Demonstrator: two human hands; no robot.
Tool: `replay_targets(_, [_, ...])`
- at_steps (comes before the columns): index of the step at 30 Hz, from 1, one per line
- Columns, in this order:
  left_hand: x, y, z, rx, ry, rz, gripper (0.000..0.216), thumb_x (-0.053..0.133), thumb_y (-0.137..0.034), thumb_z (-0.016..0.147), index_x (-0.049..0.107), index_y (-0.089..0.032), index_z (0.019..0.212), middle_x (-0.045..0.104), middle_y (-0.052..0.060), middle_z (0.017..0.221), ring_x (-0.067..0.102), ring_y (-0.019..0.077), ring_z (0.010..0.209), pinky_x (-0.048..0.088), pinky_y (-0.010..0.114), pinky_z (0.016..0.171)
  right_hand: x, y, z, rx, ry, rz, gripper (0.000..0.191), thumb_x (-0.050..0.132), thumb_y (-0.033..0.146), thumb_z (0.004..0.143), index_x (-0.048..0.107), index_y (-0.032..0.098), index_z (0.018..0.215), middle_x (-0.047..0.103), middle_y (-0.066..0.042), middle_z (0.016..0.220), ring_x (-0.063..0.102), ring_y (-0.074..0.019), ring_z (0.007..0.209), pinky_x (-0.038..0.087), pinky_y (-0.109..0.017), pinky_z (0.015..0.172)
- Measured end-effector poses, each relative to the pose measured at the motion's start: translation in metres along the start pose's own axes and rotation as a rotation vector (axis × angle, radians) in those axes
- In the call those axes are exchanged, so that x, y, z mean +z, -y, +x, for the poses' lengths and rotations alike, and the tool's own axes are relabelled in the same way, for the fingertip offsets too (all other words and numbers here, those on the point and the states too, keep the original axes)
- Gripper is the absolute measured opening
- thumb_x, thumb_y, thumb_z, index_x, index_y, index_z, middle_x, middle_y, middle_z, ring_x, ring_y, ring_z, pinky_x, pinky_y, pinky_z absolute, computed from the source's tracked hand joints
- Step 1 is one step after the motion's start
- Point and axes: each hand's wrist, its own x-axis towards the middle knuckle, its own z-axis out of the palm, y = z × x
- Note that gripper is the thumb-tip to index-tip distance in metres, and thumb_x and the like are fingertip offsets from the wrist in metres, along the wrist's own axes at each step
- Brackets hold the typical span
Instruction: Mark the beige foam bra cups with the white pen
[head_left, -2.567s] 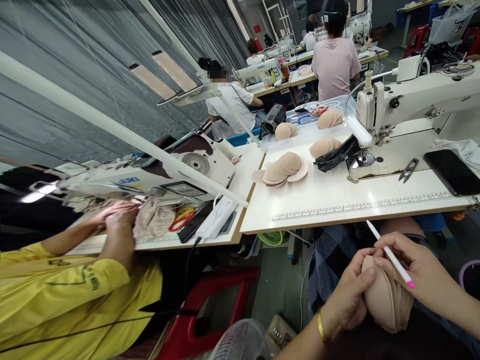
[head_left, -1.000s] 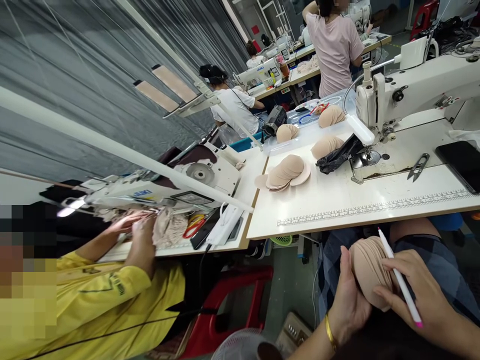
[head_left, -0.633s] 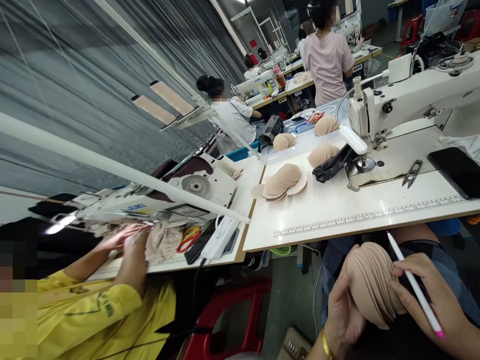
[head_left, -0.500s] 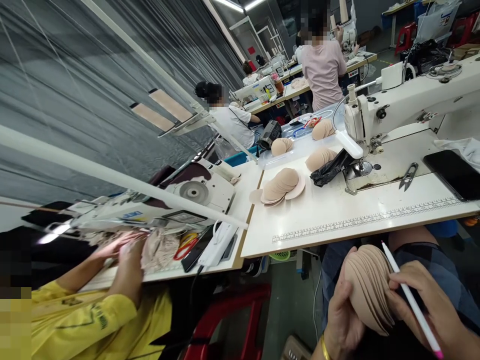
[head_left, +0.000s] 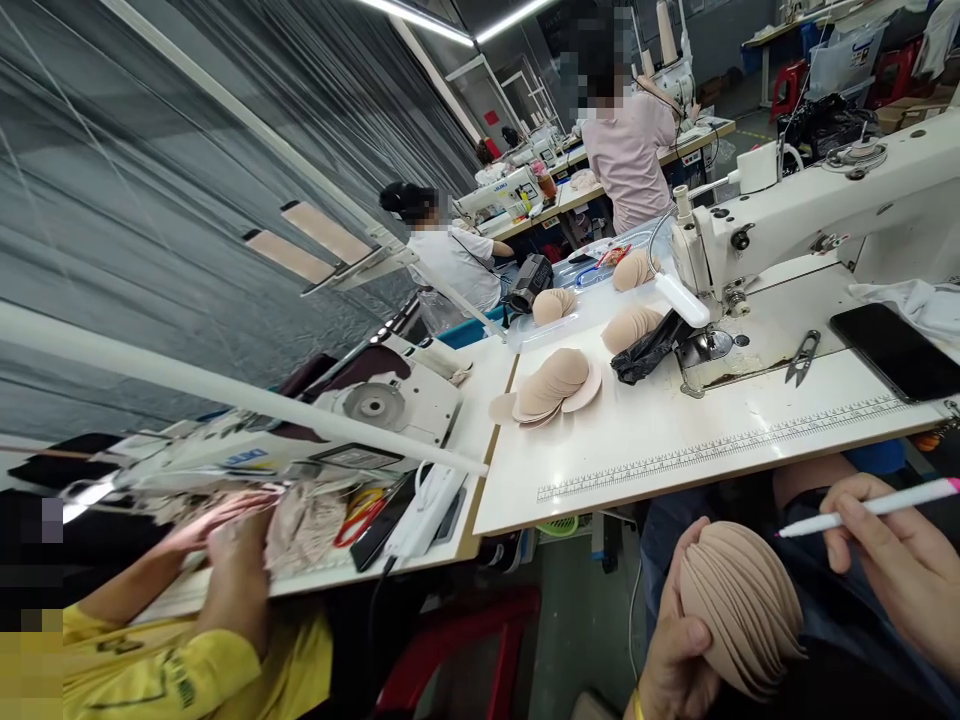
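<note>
My left hand grips a fanned stack of beige foam bra pads above my lap, its thumb lying across the near side. To the right, my right hand pinches a white marker pen with pink ends. The pen's tip points left, toward the pads, and stays apart from them. On the white table ahead lies another fanned pile of beige pads. Further piles sit behind it, one of them beside a black plastic bag.
A sewing machine stands at the right of the table, with thread snips and a black phone before it. A ruler strip runs along the front edge. At left, a co-worker in a yellow shirt handles fabric; a red stool stands between.
My right hand has left the pads and moved up and right, the pen turning from steep to nearly level. The pads are now fanned more widely in my left hand. The view has shifted slightly.
</note>
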Motion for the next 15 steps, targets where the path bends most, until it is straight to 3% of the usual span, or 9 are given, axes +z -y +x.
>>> replay_targets(8, [0.006, -0.005, -0.003, -0.031, 0.145, -0.026, 0.082, 0.099, -0.026, 0.063, 0.070, -0.030, 0.139, 0.075, 0.012, 0.136, 0.072, 0.0371, 0.124, 0.055, 0.059, 0.109, 0.028, 0.024, 0.007, 0.252, 0.035, 0.225, 0.049, 0.072, 0.068, 0.099, 0.062, 0.026, 0.078, 0.055, 0.001, 0.058, 0.047, -0.0175, 0.061, 0.045, -0.029, 0.064])
replay_targets(12, [0.007, -0.005, -0.002, -0.028, 0.129, -0.010, 0.087, 0.100, -0.025, 0.058, 0.070, -0.028, 0.139, 0.077, 0.012, 0.132, 0.074, 0.0342, 0.118, 0.057, 0.057, 0.107, 0.026, 0.031, 0.007, 0.369, 0.048, 0.327, 0.050, 0.075, 0.070, 0.095, 0.064, 0.025, 0.077, 0.054, 0.001, 0.059, 0.047, -0.0170, 0.062, 0.045, -0.028, 0.063])
replay_targets(15, [0.006, -0.004, -0.001, -0.027, 0.146, -0.003, 0.088, 0.100, -0.026, 0.057, 0.069, -0.029, 0.139, 0.077, 0.013, 0.133, 0.073, 0.0354, 0.123, 0.056, 0.059, 0.109, 0.020, 0.029, 0.006, 0.344, 0.010, 0.334, 0.051, 0.075, 0.071, 0.094, 0.064, 0.025, 0.076, 0.053, 0.001, 0.058, 0.046, -0.0166, 0.062, 0.044, -0.027, 0.062])
